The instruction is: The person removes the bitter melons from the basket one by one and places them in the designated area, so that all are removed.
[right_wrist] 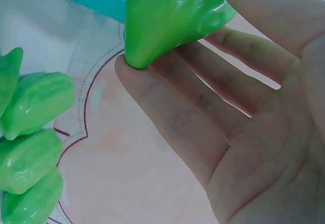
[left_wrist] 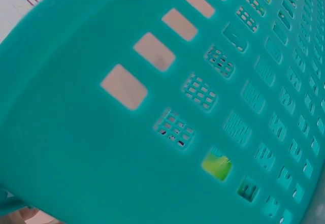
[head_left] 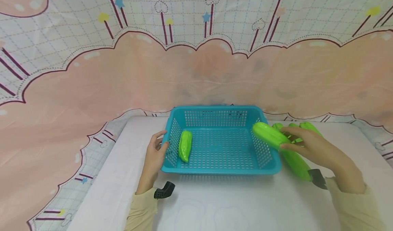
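Note:
A glossy green gourd is pinched between thumb and fingers of my right hand, held over the basket's right rim. Its pointed end shows between thumb and fingertips in the right wrist view. The blue-green plastic basket stands on the table with perforated walls. Inside, near its left wall, lies a smaller green gourd. My left hand grips the basket's left rim; in the left wrist view the basket wall fills most of the picture, with fingers low at the left corner.
More green gourds lie on the white table right of the basket, partly behind my right hand in the head view. One long green gourd lies against the basket's right side. A patterned cloth hangs behind the table.

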Tool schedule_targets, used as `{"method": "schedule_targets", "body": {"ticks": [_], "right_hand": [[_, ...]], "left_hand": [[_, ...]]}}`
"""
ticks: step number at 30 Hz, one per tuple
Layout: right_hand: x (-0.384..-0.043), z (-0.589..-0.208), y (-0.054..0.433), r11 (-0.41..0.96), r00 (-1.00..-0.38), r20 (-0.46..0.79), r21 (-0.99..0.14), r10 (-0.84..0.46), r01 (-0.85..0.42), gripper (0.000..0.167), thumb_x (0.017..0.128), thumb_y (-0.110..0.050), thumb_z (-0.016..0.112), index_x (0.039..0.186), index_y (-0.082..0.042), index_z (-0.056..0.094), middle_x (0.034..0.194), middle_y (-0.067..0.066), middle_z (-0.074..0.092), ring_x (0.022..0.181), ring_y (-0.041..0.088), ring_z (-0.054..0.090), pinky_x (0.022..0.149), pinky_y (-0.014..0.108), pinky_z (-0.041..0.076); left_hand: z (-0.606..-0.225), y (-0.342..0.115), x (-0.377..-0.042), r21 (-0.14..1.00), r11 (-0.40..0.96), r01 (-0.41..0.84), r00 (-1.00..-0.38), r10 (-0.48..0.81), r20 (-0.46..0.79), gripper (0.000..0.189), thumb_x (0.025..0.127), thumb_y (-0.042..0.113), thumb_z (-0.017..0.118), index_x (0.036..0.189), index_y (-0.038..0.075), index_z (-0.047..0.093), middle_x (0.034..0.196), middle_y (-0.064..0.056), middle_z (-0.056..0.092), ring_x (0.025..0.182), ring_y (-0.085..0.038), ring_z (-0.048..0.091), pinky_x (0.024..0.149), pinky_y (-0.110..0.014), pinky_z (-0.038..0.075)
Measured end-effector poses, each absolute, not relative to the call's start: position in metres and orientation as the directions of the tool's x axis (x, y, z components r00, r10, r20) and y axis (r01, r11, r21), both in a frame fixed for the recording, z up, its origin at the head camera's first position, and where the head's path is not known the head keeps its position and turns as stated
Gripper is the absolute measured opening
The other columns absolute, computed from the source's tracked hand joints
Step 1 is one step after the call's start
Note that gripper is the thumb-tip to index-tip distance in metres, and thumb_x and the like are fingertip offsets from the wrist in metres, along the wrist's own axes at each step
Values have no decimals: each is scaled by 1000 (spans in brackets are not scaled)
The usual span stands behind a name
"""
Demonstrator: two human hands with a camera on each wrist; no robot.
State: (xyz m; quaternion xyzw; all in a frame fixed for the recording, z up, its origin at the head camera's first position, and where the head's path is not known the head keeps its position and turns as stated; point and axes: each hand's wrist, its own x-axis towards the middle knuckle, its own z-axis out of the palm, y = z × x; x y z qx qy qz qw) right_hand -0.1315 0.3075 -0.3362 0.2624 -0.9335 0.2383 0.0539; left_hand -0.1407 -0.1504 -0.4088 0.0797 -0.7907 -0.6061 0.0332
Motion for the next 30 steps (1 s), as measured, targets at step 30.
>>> {"method": "schedule_targets", "body": {"ticks": [30], "right_hand": [[-116, -358, 358, 859, -961, 60, -437, -270, -268, 54, 91, -29, 72, 131, 2, 55, 109, 11, 70, 89, -3, 59, 73, 30, 53]], "left_hand": [[-413, -151, -143, 962, 262, -81, -984, -176, -35, 46, 101, 17, 47, 146, 21, 43, 137, -14, 55, 122, -31, 58, 96, -50, 48]]}}
